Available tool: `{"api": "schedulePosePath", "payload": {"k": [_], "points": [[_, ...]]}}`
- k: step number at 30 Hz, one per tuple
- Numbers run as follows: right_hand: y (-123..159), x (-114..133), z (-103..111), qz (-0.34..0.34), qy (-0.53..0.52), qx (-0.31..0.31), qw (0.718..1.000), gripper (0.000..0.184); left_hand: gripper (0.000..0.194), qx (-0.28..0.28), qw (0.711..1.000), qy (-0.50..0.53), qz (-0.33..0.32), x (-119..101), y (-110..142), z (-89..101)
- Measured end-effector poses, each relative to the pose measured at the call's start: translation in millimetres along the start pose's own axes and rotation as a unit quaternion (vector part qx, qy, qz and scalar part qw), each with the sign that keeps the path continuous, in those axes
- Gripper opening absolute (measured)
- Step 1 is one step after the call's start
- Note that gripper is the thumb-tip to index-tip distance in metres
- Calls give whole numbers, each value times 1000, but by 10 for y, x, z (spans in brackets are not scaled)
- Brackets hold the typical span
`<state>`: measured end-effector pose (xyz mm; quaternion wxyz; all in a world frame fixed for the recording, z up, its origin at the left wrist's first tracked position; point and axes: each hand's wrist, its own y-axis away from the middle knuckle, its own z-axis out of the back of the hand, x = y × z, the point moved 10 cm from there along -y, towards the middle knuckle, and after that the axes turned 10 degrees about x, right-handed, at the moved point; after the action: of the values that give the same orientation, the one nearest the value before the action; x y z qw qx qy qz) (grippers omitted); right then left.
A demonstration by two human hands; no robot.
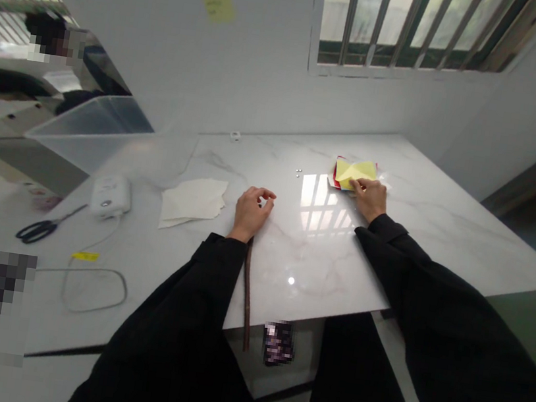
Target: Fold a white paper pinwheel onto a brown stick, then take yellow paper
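My right hand (370, 201) is closed at the fingertips on the near edge of a folded yellow paper (356, 171). Red and white edges and a bit of clear plastic show around that paper. My left hand (252, 213) rests on the marble-patterned table (319, 261), fingers curled and thumb close to the forefinger. A small dark spot shows between them, too little to name. From beneath the left wrist runs a thin brown stick (248, 285), its lower end past the table edge; whether the hand grips it is hidden. Several tiny silvery beads (298, 173) lie between the hands.
White paper sheets (193, 200) lie left of my left hand. Farther left are black-handled scissors (39, 230), a white box-shaped device (111, 197) and a looped cable (126, 291). A clear plastic panel (93, 130) stands near another person (104, 68). A barred window (412, 25) is ahead.
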<state>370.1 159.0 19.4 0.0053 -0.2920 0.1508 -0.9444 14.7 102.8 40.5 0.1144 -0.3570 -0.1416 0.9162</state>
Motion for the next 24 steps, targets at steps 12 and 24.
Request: {"api": "schedulePosePath", "payload": {"k": [12, 24], "points": [[33, 4, 116, 29, -19, -95, 995, 30, 14, -25, 998, 40, 46, 158, -1, 71], [359, 501, 441, 53, -120, -179, 975, 29, 22, -40, 991, 128, 19, 81, -9, 105]]}}
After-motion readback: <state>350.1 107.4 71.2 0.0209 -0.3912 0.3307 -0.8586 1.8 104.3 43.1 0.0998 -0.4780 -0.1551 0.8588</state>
